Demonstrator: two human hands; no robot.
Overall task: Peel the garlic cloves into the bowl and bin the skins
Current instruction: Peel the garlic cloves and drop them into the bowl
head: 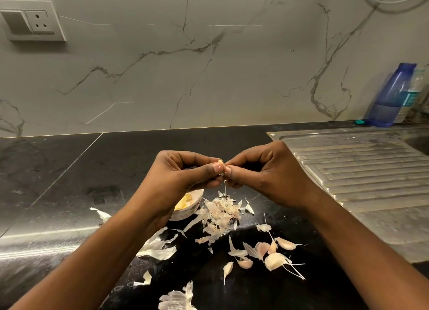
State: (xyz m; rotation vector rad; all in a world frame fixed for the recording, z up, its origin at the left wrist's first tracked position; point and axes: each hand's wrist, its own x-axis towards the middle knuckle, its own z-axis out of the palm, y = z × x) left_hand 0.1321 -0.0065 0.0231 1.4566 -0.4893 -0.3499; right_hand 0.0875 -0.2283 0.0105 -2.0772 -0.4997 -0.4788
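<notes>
Both hands meet above the black counter, pinching one garlic clove (220, 163) between their fingertips. My left hand (185, 170) holds it from the left and my right hand (262, 170) from the right. A thin strand of skin hangs down from the clove. Under my left wrist stands a small white bowl (189, 208) with yellowish peeled cloves inside, partly hidden. A pile of papery skins (220, 214) lies just right of the bowl. Several unpeeled cloves (275, 255) lie nearer to me on the right.
More loose skins (160, 249) are scattered over the black counter (69, 182). A steel sink drainboard (362, 177) fills the right side. A blue bottle (390, 96) stands at the back right by the marble wall. A wall socket (34, 21) sits upper left.
</notes>
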